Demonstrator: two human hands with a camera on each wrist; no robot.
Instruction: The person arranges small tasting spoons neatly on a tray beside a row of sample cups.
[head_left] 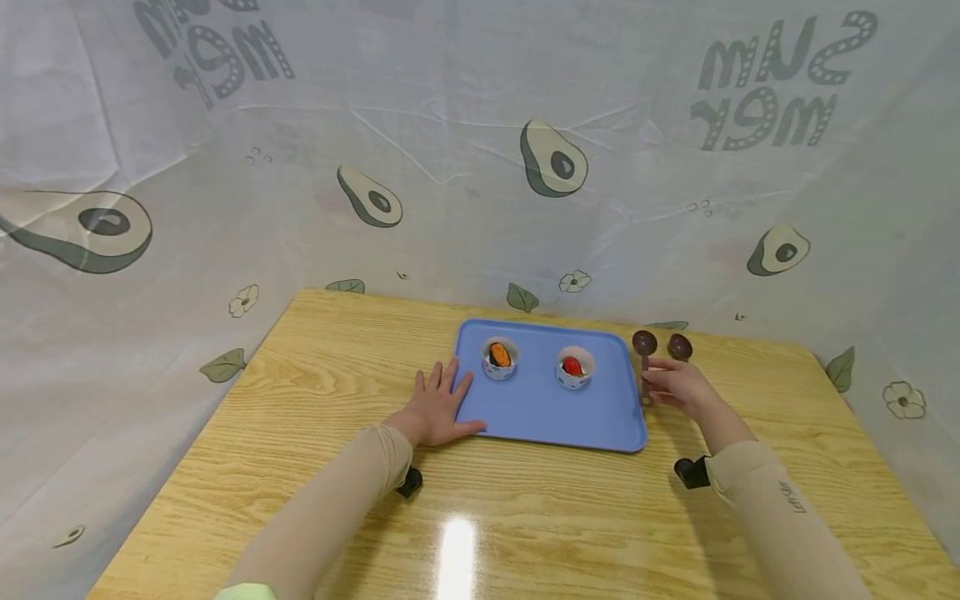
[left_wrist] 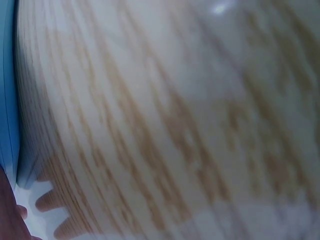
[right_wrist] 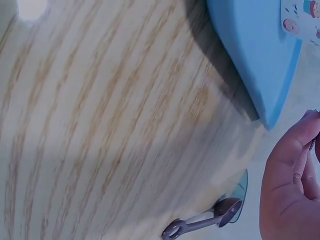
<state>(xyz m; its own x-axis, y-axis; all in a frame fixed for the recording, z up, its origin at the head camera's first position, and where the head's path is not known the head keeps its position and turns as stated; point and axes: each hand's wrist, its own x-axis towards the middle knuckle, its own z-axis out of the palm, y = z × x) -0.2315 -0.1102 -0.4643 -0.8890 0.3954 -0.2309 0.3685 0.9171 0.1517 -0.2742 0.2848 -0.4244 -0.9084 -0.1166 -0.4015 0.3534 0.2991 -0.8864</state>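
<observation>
- Pale cloth printed with avocados, leaves and flowers (head_left: 450, 150) hangs behind a yellow wood-grain counter (head_left: 555, 517), beyond the tray.
- Blue tray (head_left: 517, 417): rectangular, round-cornered, with a raised rim, lying flat on the counter.
- Dark brown spoon (head_left: 644, 342): just beside the tray's right edge, with a small round bowl pointing away from the person and a slim handle ending in a ring.
- Right hand (head_left: 681, 387): right of the tray, thumb and fingers pinching that spoon's handle.
- Second brown spoon (head_left: 679, 347): farther right of the tray, round-bowled, with a ring-ended handle seen from the right wrist.
- Left hand (head_left: 435, 408): at the tray's left edge, fingers straight and spread apart, thumb over the near-left corner.
- Two patterned white cups stand on the tray: the left cup (head_left: 498, 372) holds an orange-and-black piece (head_left: 500, 355), the right cup (head_left: 572, 382) a red one.
</observation>
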